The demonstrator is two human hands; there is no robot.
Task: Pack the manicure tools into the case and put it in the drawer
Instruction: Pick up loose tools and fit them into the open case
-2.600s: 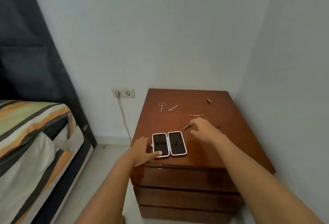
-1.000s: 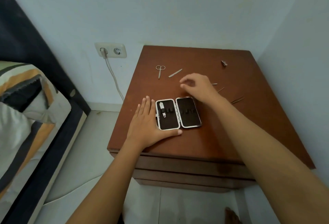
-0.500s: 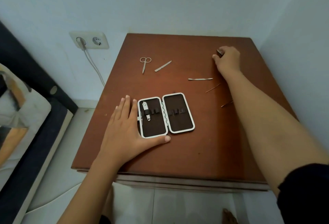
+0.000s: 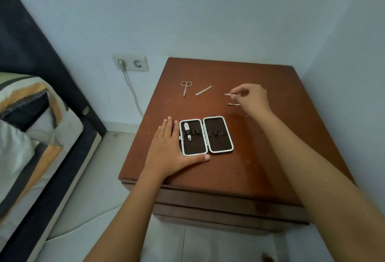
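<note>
Currently I note: case (image 4: 206, 134) lies open, flat on table (image 4: 239, 170), near front-left edge. Left hand (image 4: 168, 153) flat, grip spread, thumb along case's near rim. Right hand (image 4: 252, 97) raised mid-table, grip pinched on thin metal tool (image 4: 229, 94). Scissors (image 4: 185, 88), nail file (image 4: 203, 90) lie apart toward rear. Front-right tabletop bare.

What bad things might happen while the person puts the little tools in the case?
The thin tool pinched in the right hand might slip, since only the fingertips hold it. The open case could slide if the left hand lifts. The scissors have sharp tips that might poke a finger.
</note>
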